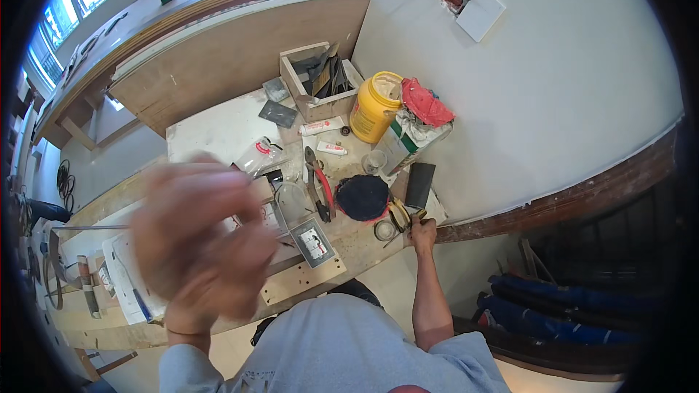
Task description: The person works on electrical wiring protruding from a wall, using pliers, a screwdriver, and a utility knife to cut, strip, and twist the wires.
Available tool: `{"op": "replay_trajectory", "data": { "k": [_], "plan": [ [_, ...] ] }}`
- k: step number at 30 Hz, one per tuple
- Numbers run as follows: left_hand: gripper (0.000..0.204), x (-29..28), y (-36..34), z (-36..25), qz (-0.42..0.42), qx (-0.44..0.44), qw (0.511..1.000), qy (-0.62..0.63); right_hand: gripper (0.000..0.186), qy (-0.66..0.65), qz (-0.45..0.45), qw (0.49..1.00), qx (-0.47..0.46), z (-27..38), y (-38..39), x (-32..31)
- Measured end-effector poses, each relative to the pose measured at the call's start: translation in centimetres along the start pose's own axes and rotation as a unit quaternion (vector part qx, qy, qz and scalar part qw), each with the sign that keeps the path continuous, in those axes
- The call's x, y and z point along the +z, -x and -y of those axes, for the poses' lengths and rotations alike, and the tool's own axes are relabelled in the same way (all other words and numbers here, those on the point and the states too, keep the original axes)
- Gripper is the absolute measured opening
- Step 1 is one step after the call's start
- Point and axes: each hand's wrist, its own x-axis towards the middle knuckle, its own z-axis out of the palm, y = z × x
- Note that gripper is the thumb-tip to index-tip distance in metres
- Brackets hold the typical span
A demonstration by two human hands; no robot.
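My left hand [207,240] is raised close to the camera and smeared by motion, so its fingers are hard to read. A thin metal rod [95,228] runs leftward from beside it; whether the hand holds the rod cannot be told. At the bench's right front corner, my right hand [422,233] has its fingers closed at a yellow-and-black handled tool [398,215]. A roll of tape [384,231] lies just left of that hand. Nearby are a round dark pad [362,198] and a dark rectangular block [420,185]. Red-handled pliers [320,185] rest farther left.
A yellow tub [376,109] and a metal can [400,144] topped by a red cloth [427,102] stand by the white wall. Behind is a wooden box [320,111] of sanding sheets. A grey box [313,242] sits near the front edge. Loose wires hang above.
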Motion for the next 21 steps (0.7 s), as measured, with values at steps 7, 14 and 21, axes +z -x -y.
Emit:
{"op": "replay_trajectory", "data": {
  "k": [7, 14, 21],
  "plan": [
    [0.02, 9.3, 14.2, 6.6, 0.295, -0.342, 0.883, 0.131, 0.039, 0.081, -0.052, 0.989, -0.113, -1.0, -0.1, -2.3],
    [0.029, 11.7, 21.3, 6.5, 0.315, -0.437, 0.821, 0.191, 0.024, -0.097, 0.036, 0.987, -0.127, 8.1, 6.8, -10.6],
    [0.036, 13.0, 19.5, 8.2, 0.32, -0.416, 0.837, 0.158, 0.023, -0.215, 0.251, 0.916, -0.228, 18.9, 12.2, -3.6]
  ]
}}
